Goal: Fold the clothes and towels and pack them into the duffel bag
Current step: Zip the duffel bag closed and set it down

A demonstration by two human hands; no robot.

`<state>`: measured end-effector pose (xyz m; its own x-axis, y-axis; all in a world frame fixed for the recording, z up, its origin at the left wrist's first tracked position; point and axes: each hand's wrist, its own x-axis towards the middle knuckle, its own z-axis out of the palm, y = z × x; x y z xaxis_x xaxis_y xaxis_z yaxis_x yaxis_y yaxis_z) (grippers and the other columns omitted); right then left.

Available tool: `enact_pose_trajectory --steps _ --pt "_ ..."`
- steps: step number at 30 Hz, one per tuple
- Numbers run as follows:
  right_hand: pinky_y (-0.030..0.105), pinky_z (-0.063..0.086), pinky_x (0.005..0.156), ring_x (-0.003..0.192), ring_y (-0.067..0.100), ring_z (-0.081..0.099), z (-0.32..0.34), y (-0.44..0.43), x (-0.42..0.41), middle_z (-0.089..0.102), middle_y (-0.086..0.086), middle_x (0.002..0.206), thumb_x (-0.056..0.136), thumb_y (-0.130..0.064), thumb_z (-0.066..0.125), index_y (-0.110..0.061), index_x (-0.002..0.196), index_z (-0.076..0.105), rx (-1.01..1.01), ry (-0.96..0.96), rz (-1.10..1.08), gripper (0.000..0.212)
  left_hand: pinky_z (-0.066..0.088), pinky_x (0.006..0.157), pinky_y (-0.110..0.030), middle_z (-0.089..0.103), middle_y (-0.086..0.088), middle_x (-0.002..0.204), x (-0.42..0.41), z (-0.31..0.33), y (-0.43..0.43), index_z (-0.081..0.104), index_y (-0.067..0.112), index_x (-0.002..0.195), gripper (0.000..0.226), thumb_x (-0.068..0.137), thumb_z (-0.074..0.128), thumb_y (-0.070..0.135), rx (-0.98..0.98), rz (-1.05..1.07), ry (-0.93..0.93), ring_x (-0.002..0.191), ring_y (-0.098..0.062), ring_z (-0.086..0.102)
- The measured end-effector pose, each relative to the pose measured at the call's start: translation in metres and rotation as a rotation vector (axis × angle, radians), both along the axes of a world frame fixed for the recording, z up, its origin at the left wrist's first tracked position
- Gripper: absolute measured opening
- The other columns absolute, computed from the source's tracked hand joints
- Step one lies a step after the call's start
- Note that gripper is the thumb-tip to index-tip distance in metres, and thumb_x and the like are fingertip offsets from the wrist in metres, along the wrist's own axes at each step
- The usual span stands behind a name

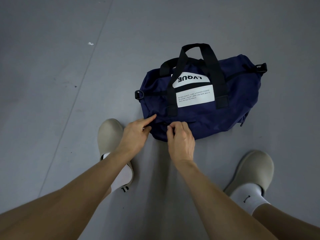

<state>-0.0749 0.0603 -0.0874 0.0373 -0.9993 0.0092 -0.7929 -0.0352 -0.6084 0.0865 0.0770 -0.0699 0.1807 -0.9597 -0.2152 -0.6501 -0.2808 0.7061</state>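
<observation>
A navy duffel bag (228, 108) with black handles and white label patches lies on the grey floor in front of me. My left hand (136, 134) holds the fabric at the bag's near left corner, its index finger stretched out along the cloth. My right hand (181, 137) pinches something small at the near edge, at a zipper line of a side pocket; the pull itself is hidden by my fingers. No clothes or towels are in view.
My two feet in beige clogs and white socks stand on the floor, the left clog (110, 135) beside the bag's corner, the right clog (254, 172) nearer me. A small white scrap (90, 43) lies far left.
</observation>
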Motion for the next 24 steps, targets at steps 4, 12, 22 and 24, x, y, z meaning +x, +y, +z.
enact_pose_trajectory --steps 4,12,22,24 --pt "0.035 0.043 0.058 0.069 0.024 0.059 0.003 -0.005 -0.023 0.063 -0.002 0.083 0.098 -0.027 0.057 -0.018 0.092 0.062 0.078 0.032 -0.050 0.012 0.053 0.091 -0.029 0.072 -0.001 0.115 0.001 -0.002 0.001 0.056 0.033 0.141 0.051 0.098 0.058 0.005 -0.005 0.026 0.008 0.099 -0.018 0.066" --pt "0.033 0.035 0.064 0.067 0.024 0.055 0.021 -0.022 -0.085 0.062 0.000 0.075 0.099 -0.029 0.054 -0.018 0.092 0.058 0.112 0.109 -0.205 0.014 0.054 0.093 -0.034 0.072 -0.003 0.111 0.002 -0.008 0.006 0.056 0.032 0.140 0.051 0.099 0.054 0.002 0.032 0.126 0.065 0.095 -0.020 0.067" --pt "0.032 0.042 0.074 0.085 0.016 0.062 0.073 -0.069 -0.116 0.065 -0.008 0.099 0.099 -0.031 0.056 -0.027 0.123 0.062 0.026 0.077 -0.081 0.025 0.047 0.105 -0.042 0.050 -0.002 0.144 0.012 0.006 -0.029 0.074 0.028 0.117 0.030 0.094 0.066 0.012 -0.208 0.117 -0.133 0.126 -0.023 0.052" --pt "0.027 0.044 0.076 0.086 0.009 0.062 0.087 -0.086 -0.114 0.065 -0.012 0.105 0.099 -0.030 0.056 -0.029 0.124 0.063 0.015 -0.002 -0.064 0.027 0.041 0.111 -0.047 0.049 -0.008 0.146 0.014 0.018 -0.054 0.071 0.024 0.123 0.032 0.092 0.068 0.015 -0.309 0.087 -0.322 0.132 -0.030 0.047"
